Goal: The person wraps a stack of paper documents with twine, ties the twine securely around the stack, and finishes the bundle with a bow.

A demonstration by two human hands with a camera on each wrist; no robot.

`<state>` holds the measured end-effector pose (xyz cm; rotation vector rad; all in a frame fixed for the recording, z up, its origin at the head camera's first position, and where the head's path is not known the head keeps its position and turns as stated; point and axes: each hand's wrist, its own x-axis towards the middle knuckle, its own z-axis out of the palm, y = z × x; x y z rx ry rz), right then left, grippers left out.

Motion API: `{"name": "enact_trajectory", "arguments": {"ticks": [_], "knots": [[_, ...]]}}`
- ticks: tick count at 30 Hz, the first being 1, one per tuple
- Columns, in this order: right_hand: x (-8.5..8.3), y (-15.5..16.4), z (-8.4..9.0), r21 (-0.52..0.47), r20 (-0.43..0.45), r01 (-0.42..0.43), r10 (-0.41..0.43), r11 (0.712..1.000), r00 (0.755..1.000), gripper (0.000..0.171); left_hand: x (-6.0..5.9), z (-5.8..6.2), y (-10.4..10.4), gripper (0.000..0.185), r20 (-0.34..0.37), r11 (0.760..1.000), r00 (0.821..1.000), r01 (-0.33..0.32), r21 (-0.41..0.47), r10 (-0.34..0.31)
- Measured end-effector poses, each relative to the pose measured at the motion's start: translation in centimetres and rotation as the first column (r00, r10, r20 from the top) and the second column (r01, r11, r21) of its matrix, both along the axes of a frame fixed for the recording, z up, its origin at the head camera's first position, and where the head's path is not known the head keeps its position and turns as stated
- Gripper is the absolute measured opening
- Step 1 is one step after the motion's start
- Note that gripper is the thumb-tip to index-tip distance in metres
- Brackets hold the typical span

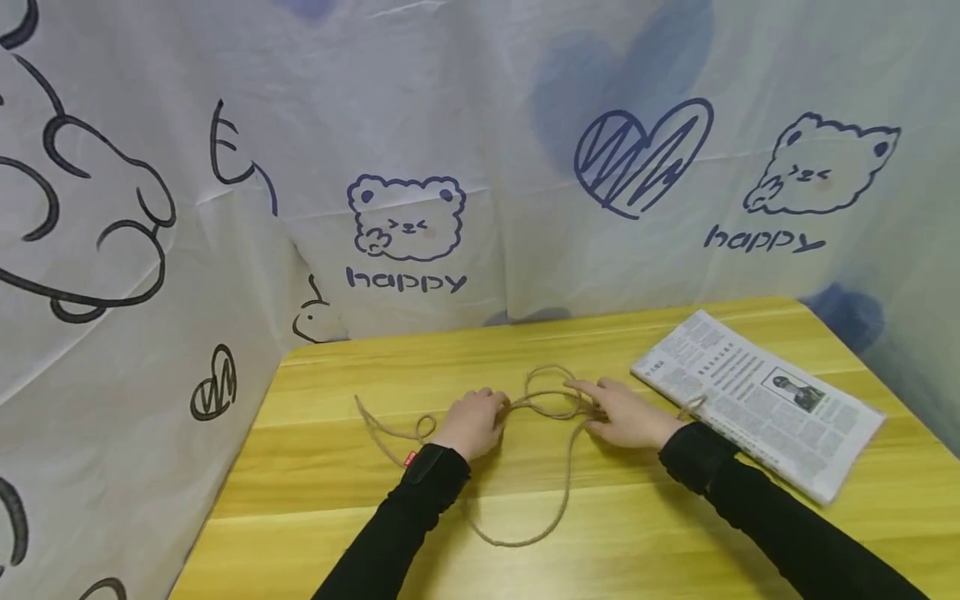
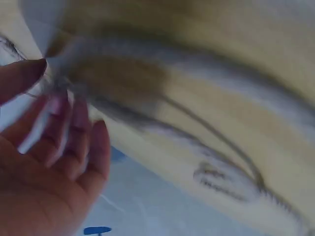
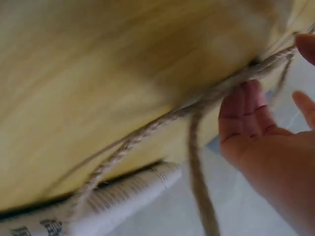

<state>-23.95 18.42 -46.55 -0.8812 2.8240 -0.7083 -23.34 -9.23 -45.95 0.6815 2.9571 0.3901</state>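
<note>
Left hand (image 1: 472,423) lies knuckles up on the wooden table (image 1: 315,467), fingers curled around the jute rope (image 1: 567,467) at its fingertips. Right hand (image 1: 626,414) lies just beside it, fingers extended and pressing on the rope's loops between the two hands. One long loop trails from the hands toward the person; a thin end runs out beyond the left hand. A folded newspaper (image 1: 757,400) lies outboard of the right wrist.

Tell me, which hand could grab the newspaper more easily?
Probably the right hand. It rests on the rope just beside the folded newspaper, which lies on the right side of the table. The left hand holds the rope farther away and would have to cross over.
</note>
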Motion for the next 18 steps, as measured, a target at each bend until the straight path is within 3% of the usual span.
{"name": "enact_trajectory", "arguments": {"ticks": [2,5,8,11,15,18], "knots": [[-0.2,-0.1,-0.2,-0.018,0.054,-0.012,0.013,1.0,0.998,0.048,0.1,0.0,0.2,0.024,0.058,0.997,0.998,0.016,0.07,-0.02],[-0.6,-0.2,-0.3,-0.083,0.098,0.02,-0.012,0.996,0.995,0.031,0.3,0.4,0.3,0.028,0.152,0.985,0.988,0.005,0.174,-0.032],[-0.6,-0.7,-0.2,-0.154,0.105,0.078,-0.062,0.985,0.993,0.024,0.2,0.5,0.8,0.034,0.208,0.965,0.978,-0.056,0.255,0.002],[-0.4,-1.2,-0.2,-0.239,0.101,0.118,-0.096,0.964,0.99,0.015,-0.2,0.2,1.5,0.045,0.261,0.929,0.965,-0.133,0.344,0.041],[-0.2,-1.7,-0.1,-0.415,0.15,0.132,-0.075,0.9,0.986,0.011,-0.6,0.1,1.8,0.038,0.353,0.846,0.935,-0.2,0.494,0.014],[-0.2,-1.8,0.6,-0.552,0.189,0.132,-0.03,0.823,0.981,0.012,-0.7,0.5,1.4,0.032,0.405,0.723,0.913,-0.254,0.642,-0.039]]}}
